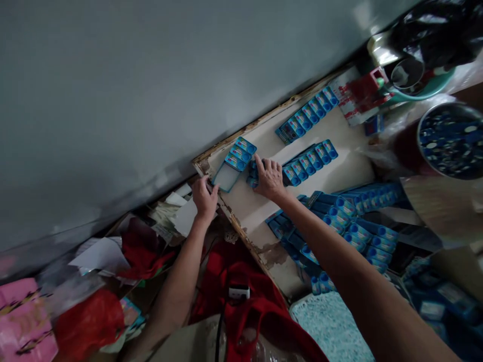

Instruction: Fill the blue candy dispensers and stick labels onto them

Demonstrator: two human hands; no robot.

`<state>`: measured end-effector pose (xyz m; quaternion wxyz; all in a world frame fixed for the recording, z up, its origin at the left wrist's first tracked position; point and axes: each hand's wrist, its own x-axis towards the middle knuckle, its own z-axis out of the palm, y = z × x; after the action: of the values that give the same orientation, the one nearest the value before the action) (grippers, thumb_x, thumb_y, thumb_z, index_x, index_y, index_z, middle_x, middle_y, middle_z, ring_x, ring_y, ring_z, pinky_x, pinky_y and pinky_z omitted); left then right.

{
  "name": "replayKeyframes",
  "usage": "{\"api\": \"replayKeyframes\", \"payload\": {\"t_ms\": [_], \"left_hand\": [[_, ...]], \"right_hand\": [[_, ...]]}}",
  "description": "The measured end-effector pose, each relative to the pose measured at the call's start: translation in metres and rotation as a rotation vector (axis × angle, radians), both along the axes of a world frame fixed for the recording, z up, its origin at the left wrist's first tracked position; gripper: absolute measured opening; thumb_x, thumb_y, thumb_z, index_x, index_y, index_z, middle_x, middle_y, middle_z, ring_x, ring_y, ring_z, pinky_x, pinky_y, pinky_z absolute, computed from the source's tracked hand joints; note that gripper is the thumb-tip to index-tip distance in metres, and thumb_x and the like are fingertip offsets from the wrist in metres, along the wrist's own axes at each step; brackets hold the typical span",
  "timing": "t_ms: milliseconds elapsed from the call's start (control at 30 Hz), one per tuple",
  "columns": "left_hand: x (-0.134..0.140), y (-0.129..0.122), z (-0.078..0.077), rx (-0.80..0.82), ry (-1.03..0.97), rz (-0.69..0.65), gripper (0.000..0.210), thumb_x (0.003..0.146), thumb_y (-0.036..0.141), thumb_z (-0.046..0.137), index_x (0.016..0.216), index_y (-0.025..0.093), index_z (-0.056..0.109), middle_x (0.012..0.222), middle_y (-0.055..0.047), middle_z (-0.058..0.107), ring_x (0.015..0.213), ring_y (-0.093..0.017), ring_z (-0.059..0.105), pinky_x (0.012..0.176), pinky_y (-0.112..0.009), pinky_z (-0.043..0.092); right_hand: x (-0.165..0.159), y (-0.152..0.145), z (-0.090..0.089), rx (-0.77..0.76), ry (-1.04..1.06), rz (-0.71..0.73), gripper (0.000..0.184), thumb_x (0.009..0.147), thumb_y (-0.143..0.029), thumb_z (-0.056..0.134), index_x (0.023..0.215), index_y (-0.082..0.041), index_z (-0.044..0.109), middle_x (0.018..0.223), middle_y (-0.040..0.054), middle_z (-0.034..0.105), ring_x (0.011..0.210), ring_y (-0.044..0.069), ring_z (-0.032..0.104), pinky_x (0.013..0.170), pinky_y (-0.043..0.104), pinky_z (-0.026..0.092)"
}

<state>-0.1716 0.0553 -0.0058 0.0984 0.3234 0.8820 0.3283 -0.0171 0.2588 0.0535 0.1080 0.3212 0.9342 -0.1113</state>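
Red cloth (pixel 256 274) nearest. My left hand (pixel 204 198) is at the part-filled tray (pixel 227 177), perhaps steadying it; right hand (pixel 269 178) over blue packets (pixel 252 176). Can't tell either grip.

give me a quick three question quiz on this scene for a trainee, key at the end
1. Which is nearest the left hand: a) pink package, b) blue-edged tray, c) teal basin?
2. True or false: the right hand is inside the teal basin.
3. How many blue packs show in the blue-edged tray?

Key:
1. b
2. False; it is over the pale board.
3. Three
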Motion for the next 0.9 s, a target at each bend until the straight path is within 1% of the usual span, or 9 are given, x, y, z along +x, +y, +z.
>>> {"api": "replayKeyframes", "payload": {"t_ms": [133,200,267,367,533,633,733,800,900], "left_hand": [[-0.044,0.023,-0.016,-0.222,-0.143,-0.236,0.045,0.091,0.023,0.067,0.134,0.011,0.065,0.124,-0.022,0.071,0.119,-0.036,0.067,0.105,-0.046,0.051],[-0.042,0.033,-0.021,-0.273,-0.189,-0.358,0.041,0.091,0.017,0.062,0.131,0.015,0.070,0.120,-0.019,0.074,0.112,-0.034,0.070,0.101,-0.043,0.053],[-0.029,0.036,-0.024,-0.250,-0.218,-0.408,0.039,0.091,0.018,0.061,0.128,0.018,0.072,0.119,-0.018,0.075,0.109,-0.033,0.072,0.099,-0.042,0.055],[-0.011,0.025,-0.024,-0.080,-0.293,-0.348,0.038,0.095,0.029,0.060,0.129,0.016,0.072,0.124,-0.018,0.073,0.115,-0.031,0.070,0.104,-0.043,0.054],[-0.008,-0.003,-0.014,0.186,-0.589,-0.086,0.051,0.105,0.047,0.045,0.140,0.015,0.064,0.142,-0.016,0.067,0.133,-0.026,0.063,0.116,-0.043,0.049],[0.005,-0.011,-0.006,0.248,-0.682,-0.137,0.061,0.106,0.057,0.041,0.151,0.018,0.055,0.156,-0.014,0.055,0.146,-0.026,0.052,0.124,-0.043,0.041],[0.027,-0.004,-0.002,0.320,-0.642,-0.262,0.071,0.103,0.063,0.042,0.159,0.019,0.044,0.165,-0.015,0.045,0.155,-0.027,0.040,0.129,-0.045,0.034],[0.035,0.009,-0.002,0.333,-0.570,-0.232,0.070,0.104,0.063,0.039,0.159,0.020,0.042,0.167,-0.015,0.041,0.158,-0.026,0.033,0.131,-0.047,0.028],[0.034,0.036,-0.004,0.317,-0.540,-0.186,0.060,0.109,0.056,0.028,0.154,0.022,0.049,0.166,-0.012,0.043,0.159,-0.022,0.032,0.133,-0.046,0.025]], "right_hand": [[0.012,-0.026,0.009,-0.011,0.065,-0.163,0.105,0.069,-0.036,0.075,0.161,-0.010,0.029,0.134,0.0217,0.052,0.121,0.039,0.047,0.107,0.055,0.041],[0.020,-0.050,0.020,-0.038,0.156,-0.214,0.106,0.070,-0.040,0.074,0.161,-0.012,0.028,0.137,0.0220,0.051,0.123,0.040,0.048,0.107,0.056,0.044],[0.025,-0.076,0.030,-0.052,0.269,-0.223,0.107,0.073,-0.045,0.073,0.163,-0.014,0.024,0.142,0.0230,0.048,0.129,0.041,0.047,0.111,0.056,0.044],[0.021,-0.104,0.029,-0.041,0.374,-0.188,0.099,0.080,-0.046,0.069,0.165,-0.017,0.026,0.149,0.0231,0.046,0.138,0.042,0.045,0.117,0.059,0.040],[0.008,-0.113,-0.012,-0.042,0.364,-0.050,0.075,0.088,-0.044,0.066,0.157,-0.022,0.047,0.153,0.0201,0.048,0.148,0.043,0.037,0.124,0.063,0.029],[0.000,-0.114,-0.025,-0.066,0.330,-0.020,0.063,0.095,-0.036,0.058,0.157,-0.026,0.049,0.157,0.0171,0.047,0.151,0.040,0.036,0.126,0.063,0.026],[-0.015,-0.116,-0.015,-0.074,0.294,-0.078,0.059,0.102,-0.026,0.045,0.161,-0.026,0.044,0.158,0.0173,0.047,0.152,0.037,0.037,0.126,0.061,0.026],[-0.027,-0.116,-0.003,-0.089,0.262,-0.131,0.058,0.104,-0.023,0.039,0.163,-0.023,0.041,0.159,0.0191,0.046,0.153,0.036,0.036,0.127,0.061,0.026],[-0.037,-0.114,0.010,-0.111,0.248,-0.162,0.061,0.104,-0.019,0.036,0.165,-0.016,0.035,0.168,0.0200,0.034,0.160,0.035,0.023,0.129,0.062,0.022]]}}
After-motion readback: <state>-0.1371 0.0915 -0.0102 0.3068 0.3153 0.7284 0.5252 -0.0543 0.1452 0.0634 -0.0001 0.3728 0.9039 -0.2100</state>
